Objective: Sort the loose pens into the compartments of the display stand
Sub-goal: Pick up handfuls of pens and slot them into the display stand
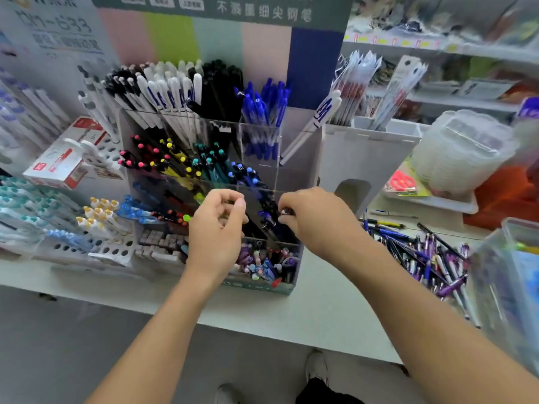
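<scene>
- The display stand (300,158) is a tiered clear-plastic rack on a pale counter (291,313); its green header card (262,10) at 12 o'clock carries white Chinese characters, "不溅墨细尖钢笔" as far as the blur allows.
- At 10 o'clock a pale poster (55,27) shows large digits that look like "633"; the smaller lines under them are too blurred to read.
- The white pens (163,97) in the stand's back row bear a dark blue mark on the barrel, not legible. Beside them stand black pens (221,88) and blue pens (262,112).
- At 9 o'clock a white and red box (64,158) has a small red logo patch; its lettering cannot be made out.
- The right hand (315,220) reaches into a lower right compartment, fingertips pinching the top of a dark pen (269,220) that stands among other dark pens there.
- The left hand (218,228) hovers over the front of the stand with fingers curled inward; whether it has hold of anything cannot be told.
- The left hand and wrist cover part of the lower middle compartments; the front compartment (268,263) of mixed pastel pens shows just right of it.
- The loose pens (423,258), mostly purple, blue and white, lie heaped on the counter at 3 o'clock, well apart from the stand.
- At 2 o'clock stacked clear plastic containers (460,150) sit on a tray beside a packet with pink scissors (402,182).
</scene>
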